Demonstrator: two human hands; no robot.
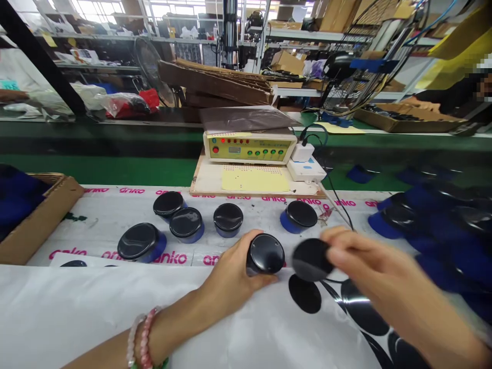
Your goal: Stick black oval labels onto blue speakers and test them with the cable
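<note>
My left hand grips a round black-topped canister upright, its fingers wrapped around the side. My right hand pinches a thin black disc at its edge, a little blurred, just right of the canister and not touching it. Below them, a glossy white sheet carries black circles, one of them a flat black disc. Several blue round pieces with black tops stand on the anko-printed white liner, among them one straight ahead and one to the left.
A heap of blue pieces with black tops lies at the right. A cardboard box holding blue items sits at the left edge. Behind stands a yellow-green control unit on a board, with a white adapter and cables. Shelves and cardboard fill the background.
</note>
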